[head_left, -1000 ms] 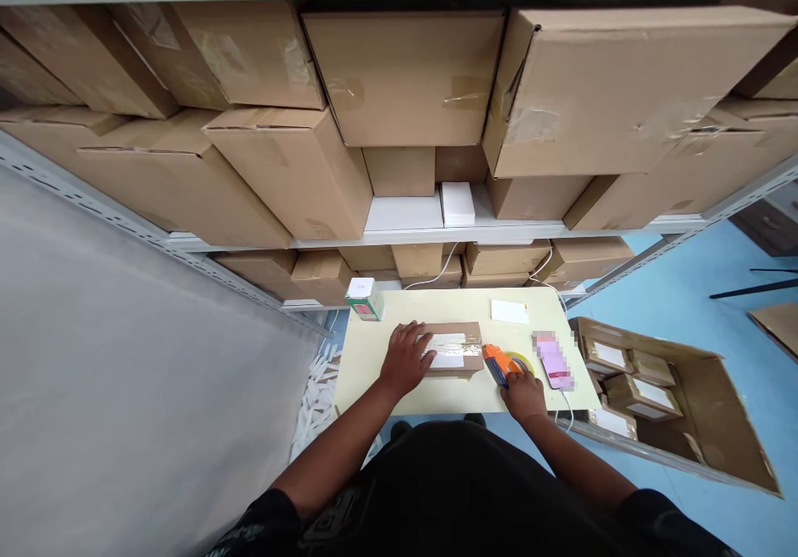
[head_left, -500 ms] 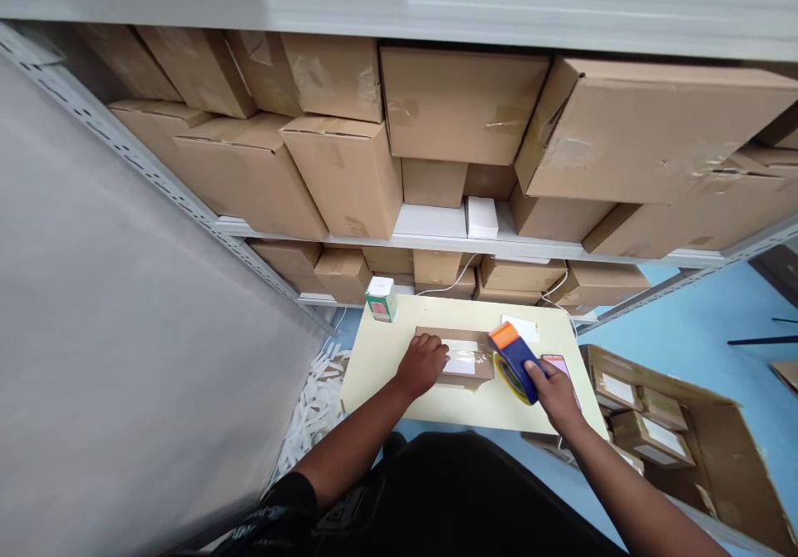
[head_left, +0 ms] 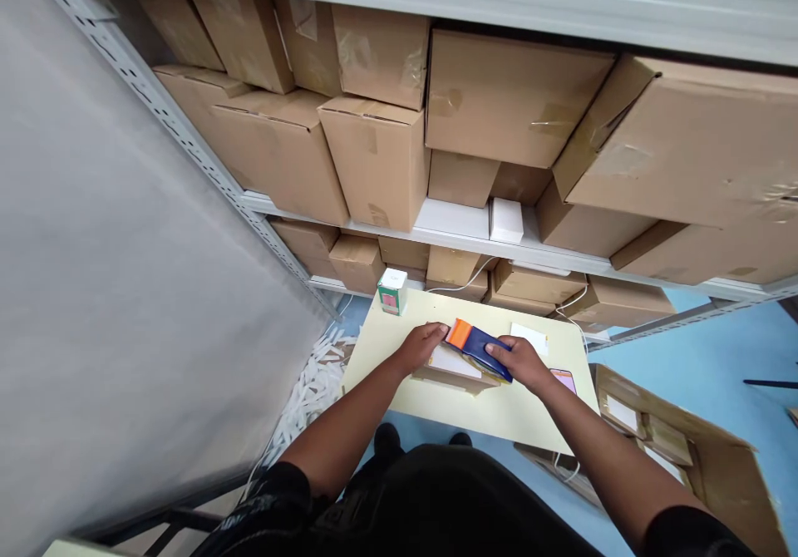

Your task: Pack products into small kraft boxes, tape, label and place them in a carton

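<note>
Blue-and-orange tape dispenser (head_left: 486, 352) at lower centre of frame, held in right hand (head_left: 521, 357), fingers closed round blue body; orange end points left, over small cardboard box (head_left: 460, 381). Left hand (head_left: 424, 347) at orange end, fingers bent; cannot tell whether it grips anything. White label (head_left: 452, 362) on box top, partly covered by dispenser. Box on pale yellow table (head_left: 381, 357). Green-and-white carton (head_left: 392, 293) upright at table's far left corner; white card (head_left: 529, 338) and phone (head_left: 564, 380) near right hand.
</note>
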Tool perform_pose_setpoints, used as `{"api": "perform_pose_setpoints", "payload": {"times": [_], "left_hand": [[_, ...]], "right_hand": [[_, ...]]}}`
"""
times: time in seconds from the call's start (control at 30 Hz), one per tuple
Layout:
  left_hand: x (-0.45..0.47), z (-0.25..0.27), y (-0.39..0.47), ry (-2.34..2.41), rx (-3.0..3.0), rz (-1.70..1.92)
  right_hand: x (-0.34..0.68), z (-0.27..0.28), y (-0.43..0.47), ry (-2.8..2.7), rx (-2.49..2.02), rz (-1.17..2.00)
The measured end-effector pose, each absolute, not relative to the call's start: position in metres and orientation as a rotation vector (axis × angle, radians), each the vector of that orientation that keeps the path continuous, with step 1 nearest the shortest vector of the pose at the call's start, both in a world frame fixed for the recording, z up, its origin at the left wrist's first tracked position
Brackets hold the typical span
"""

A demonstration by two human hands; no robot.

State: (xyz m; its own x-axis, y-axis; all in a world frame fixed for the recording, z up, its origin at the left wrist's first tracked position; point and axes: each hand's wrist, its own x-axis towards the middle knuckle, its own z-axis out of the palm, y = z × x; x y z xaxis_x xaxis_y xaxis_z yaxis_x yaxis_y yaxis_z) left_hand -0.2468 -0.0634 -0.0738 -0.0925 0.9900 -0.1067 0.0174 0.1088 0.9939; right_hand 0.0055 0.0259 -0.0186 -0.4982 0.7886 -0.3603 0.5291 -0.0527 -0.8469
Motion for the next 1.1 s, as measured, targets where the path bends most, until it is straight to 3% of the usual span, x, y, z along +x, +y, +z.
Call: {"api": "perform_pose_setpoints", "payload": {"times": [0.47, 1.1], "left_hand": [[-0.223, -0.072, -0.063, 0.890, 0.325, 1.227], [-0.223, -0.083, -0.068, 0.802, 0.274, 1.277]], "right_hand": [[0.007, -0.019, 0.029, -2.084, -1.350, 1.584], [0.006, -0.031, 0.030, -2.184, -1.286, 1.566]]}}
